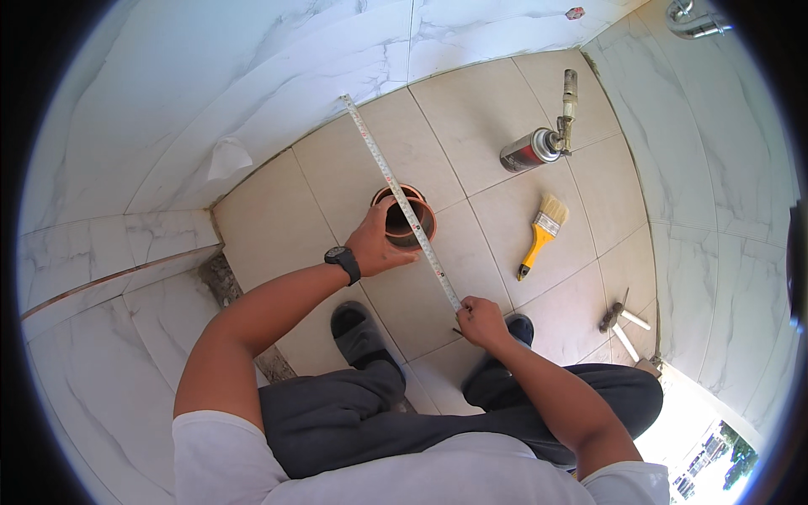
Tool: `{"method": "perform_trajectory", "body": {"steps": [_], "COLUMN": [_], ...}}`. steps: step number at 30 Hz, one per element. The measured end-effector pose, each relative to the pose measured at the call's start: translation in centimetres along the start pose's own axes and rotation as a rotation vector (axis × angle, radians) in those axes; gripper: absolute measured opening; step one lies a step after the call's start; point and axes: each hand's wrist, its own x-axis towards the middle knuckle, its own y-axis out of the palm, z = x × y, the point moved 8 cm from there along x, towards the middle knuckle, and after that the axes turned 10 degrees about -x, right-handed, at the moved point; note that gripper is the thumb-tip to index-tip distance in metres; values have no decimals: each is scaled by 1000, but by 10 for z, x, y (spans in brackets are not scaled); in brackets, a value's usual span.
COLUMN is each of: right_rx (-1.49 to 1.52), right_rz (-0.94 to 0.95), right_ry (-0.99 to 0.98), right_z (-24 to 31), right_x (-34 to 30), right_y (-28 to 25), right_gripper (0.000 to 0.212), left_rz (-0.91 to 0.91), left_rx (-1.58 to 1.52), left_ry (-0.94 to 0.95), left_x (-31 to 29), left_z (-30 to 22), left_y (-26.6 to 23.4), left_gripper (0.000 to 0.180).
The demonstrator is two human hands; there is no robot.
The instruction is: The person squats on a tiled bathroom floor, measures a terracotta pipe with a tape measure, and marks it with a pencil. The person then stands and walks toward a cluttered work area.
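Observation:
My left hand (376, 242) is wrapped around the near left side of an orange-brown pipe piece (433, 225) with an open round mouth, standing on the floor tiles. Across this mouth runs a white tape measure blade (370, 141), its far end at the foot of the marbled wall. At the near end of the blade, my right hand (481, 322) pinches it between closed fingers, close to my right foot. A thin dark tip (457, 331) pokes out beside that hand; its kind is unclear. Whether a tape case sits in the right palm is hidden.
On the right lie a gas torch with its canister (528, 151), a yellow-handled paintbrush (540, 236) and a hammer (613, 316) beside white sticks. Marbled tile walls (278, 76) enclose the floor. A metal pipe (697, 25) juts out at the upper right. My sandalled feet flank the work.

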Motion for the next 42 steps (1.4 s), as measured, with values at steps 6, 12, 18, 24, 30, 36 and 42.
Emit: {"method": "perform_trajectory", "body": {"steps": [6, 12, 18, 24, 30, 36, 42], "right_rx": [13, 59, 57, 37, 72, 91, 107], "right_rz": [5, -9, -15, -43, -12, -27, 2], "right_ry": [17, 4, -29, -59, -12, -35, -13], "right_z": [0, 4, 5, 5, 4, 7, 1], "right_x": [-2, -6, -7, -5, -6, -6, -4], "right_y": [-1, -2, -4, -4, -1, -3, 1], "right_gripper": [26, 25, 25, 24, 24, 24, 23], "left_rz": [2, -18, -7, -14, -15, -13, -13], "left_rx": [23, 15, 38, 38, 26, 32, 33], "left_ry": [41, 111, 36, 31, 36, -10, -46], "left_x": [-1, -1, 0, 0, 2, 0, 3], "left_z": [1, 5, 10, 9, 6, 7, 14], "left_y": [0, 1, 3, 2, 2, 2, 4], "left_gripper": [113, 115, 118, 119, 117, 115, 115]}}
